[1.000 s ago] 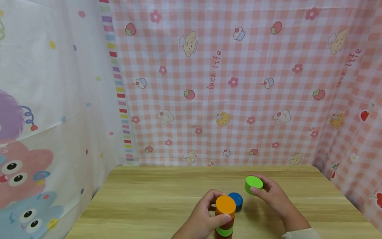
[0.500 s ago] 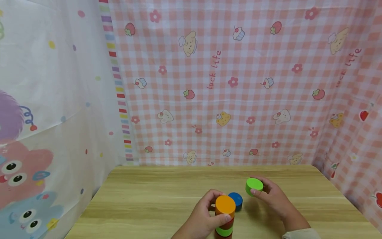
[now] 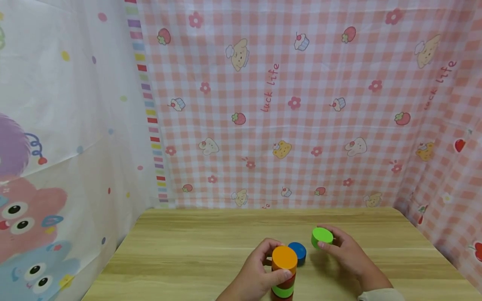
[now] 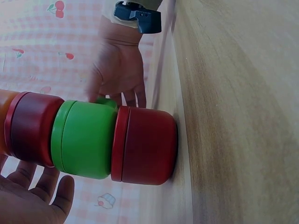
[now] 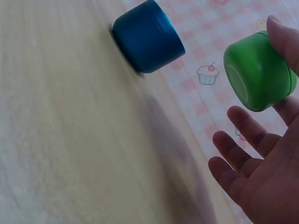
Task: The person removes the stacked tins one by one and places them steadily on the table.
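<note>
A column of small lidded round tins stands near the front of the table. Its top is an orange tin [image 3: 284, 258], above an upper red tin [image 4: 35, 128], a green tin [image 4: 86, 140] and a bottom red tin [image 4: 148, 147] on the wood. My left hand [image 3: 260, 269] grips the orange one, thumb across its near side. In the air to the right, my right hand [image 3: 350, 253] pinches a second green tin [image 3: 321, 236] between thumb and fingers; its other fingers spread free in the right wrist view. A blue tin [image 5: 148, 39] sits upright on the table just behind the column.
The wood-grain table [image 3: 196, 251] reaches back to a pink checked curtain [image 3: 316, 83]. A white curtain [image 3: 94, 125] with cartoon figures hangs at the left, and another checked cloth [image 3: 452, 175] at the right.
My right hand has sunk slightly and drifted a little to the right with the green tin. The left hand, the column and the blue tin have stayed in place.
</note>
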